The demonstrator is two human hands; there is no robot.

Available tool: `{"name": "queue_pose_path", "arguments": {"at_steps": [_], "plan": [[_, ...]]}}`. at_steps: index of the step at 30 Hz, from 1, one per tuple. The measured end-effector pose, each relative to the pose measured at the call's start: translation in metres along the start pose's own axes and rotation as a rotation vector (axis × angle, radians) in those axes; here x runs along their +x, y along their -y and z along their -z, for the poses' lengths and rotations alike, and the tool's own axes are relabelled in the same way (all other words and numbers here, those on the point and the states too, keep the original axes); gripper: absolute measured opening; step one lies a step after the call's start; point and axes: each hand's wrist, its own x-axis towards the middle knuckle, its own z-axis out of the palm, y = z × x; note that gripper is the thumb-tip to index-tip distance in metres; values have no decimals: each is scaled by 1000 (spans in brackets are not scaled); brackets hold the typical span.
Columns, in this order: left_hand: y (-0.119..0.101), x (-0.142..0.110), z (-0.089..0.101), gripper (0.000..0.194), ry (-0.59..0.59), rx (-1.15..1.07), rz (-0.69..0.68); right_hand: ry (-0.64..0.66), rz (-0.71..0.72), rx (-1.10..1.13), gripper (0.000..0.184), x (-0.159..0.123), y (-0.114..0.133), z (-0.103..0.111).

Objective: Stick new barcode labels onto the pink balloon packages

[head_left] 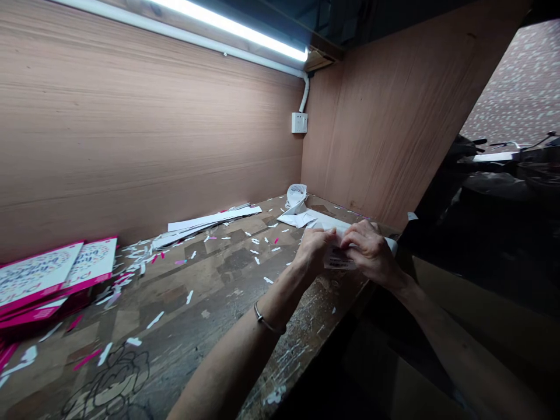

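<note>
Where the left hand (317, 245) and the right hand (371, 248) meet: a printed plastic wrapper (339, 261), at the right of the table (231, 283), close to its near edge.
Left grip: thumb and bent fingers clasping the wrapper's left side.
Right grip: curled fingers pinching its right side.
White length (326, 219): just behind the hands, running left to right; whether it joins the wrapper, I cannot tell.
Crumpled plastic (296, 205): far side, beside the white length's left end.
Paper strips (205, 223): piled along the far wall (175, 128), left of the crumpled plastic.
Pink-edged printed sheets (39, 274): stacked at the left.
Scraps (189, 297): white and pink, strewn across the table.
</note>
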Motion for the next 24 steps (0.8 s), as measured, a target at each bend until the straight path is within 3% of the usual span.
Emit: {"name": "queue_pose_path", "arguments": {"at_steps": [8, 11, 13, 16, 19, 21, 24], "plan": [[-2, 9, 1, 17, -77, -34, 100, -97, 321, -33, 17, -15, 13, 3], [-6, 11, 4, 12, -101, -70, 94, -134, 308, 78, 20, -27, 28, 17], [-10, 14, 8, 9, -119, -98, 90, -230, 154, 213, 16, -36, 35, 31], [-16, 18, 12, 5, -133, -139, 85, -337, -387, 306, 4, -55, 27, 48], [-19, 19, 13, 6, -110, -166, 86, -224, -913, 381, 23, -78, -3, 45], [-19, 19, 12, 7, -95, -176, 88, -118, -1102, 395, 31, -92, -24, 33], [-15, 18, 11, 9, -92, -184, 85, -13, -1222, 343, 33, -106, -43, 8]]}}
